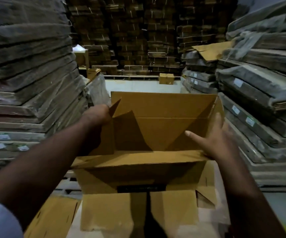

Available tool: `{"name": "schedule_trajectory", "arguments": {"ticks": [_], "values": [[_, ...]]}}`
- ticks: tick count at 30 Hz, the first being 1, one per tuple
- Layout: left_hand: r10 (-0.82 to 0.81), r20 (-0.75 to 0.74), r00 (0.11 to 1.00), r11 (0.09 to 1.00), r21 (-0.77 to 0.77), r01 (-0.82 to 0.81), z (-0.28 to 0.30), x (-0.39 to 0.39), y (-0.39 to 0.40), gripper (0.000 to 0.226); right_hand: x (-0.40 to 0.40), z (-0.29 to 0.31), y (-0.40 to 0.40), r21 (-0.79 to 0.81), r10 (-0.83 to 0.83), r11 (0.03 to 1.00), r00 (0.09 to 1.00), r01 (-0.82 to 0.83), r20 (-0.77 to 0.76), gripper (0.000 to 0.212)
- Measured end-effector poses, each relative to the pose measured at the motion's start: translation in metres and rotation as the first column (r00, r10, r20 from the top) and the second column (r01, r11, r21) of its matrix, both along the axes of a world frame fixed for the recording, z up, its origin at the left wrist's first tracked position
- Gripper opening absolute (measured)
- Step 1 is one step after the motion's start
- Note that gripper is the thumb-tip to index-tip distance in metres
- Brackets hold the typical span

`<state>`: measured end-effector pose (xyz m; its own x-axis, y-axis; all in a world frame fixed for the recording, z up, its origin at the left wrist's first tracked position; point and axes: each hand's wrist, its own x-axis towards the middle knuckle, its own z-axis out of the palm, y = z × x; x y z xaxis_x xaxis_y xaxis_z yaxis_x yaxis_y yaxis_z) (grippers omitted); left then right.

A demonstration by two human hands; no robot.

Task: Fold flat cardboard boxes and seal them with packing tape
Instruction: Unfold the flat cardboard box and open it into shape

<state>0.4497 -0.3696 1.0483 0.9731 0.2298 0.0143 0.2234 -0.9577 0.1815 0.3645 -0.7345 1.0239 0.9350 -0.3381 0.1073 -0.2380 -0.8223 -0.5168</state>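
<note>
Head view, cardboard box [162, 107] between hands, left hand [96, 115] gripping flap, right hand [214, 140] splayed.

Dim in here, warm brownish light, brightest on the far wall of the box [162, 103] I'm holding. Deep shadow fills its left inside corner, and my left forearm is nearly black. My right hand [216, 140] smears with motion blur. Beyond the box the pale floor [138, 85] catches light; stacks [27, 66] either side bow outward, soft and grainy.
</note>
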Motion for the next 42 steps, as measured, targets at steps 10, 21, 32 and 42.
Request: {"name": "schedule_trajectory", "arguments": {"ticks": [10,21,32,42], "values": [[-0.109,-0.023,0.994,0.994,0.012,0.110,-0.012,-0.012,-0.003,0.011,0.064,-0.023,-0.065,0.064,-0.251,0.966,0.968,0.250,0.013,0.118],[-0.230,-0.012,0.973,0.972,0.051,0.230,-0.020,-0.024,0.004,0.029,0.089,-0.073,-0.058,-0.187,-0.084,0.982,0.951,0.028,-0.299,0.138],[-0.436,-0.021,0.900,0.899,-0.052,0.435,-0.004,-0.035,0.020,0.044,0.119,-0.030,-0.044,-0.137,-0.246,0.966,0.942,0.219,-0.227,0.147],[-0.477,-0.074,0.876,0.872,-0.160,0.462,0.000,-0.033,0.040,0.045,0.140,-0.042,-0.045,-0.084,-0.164,0.985,0.971,0.151,-0.175,0.082]]}}
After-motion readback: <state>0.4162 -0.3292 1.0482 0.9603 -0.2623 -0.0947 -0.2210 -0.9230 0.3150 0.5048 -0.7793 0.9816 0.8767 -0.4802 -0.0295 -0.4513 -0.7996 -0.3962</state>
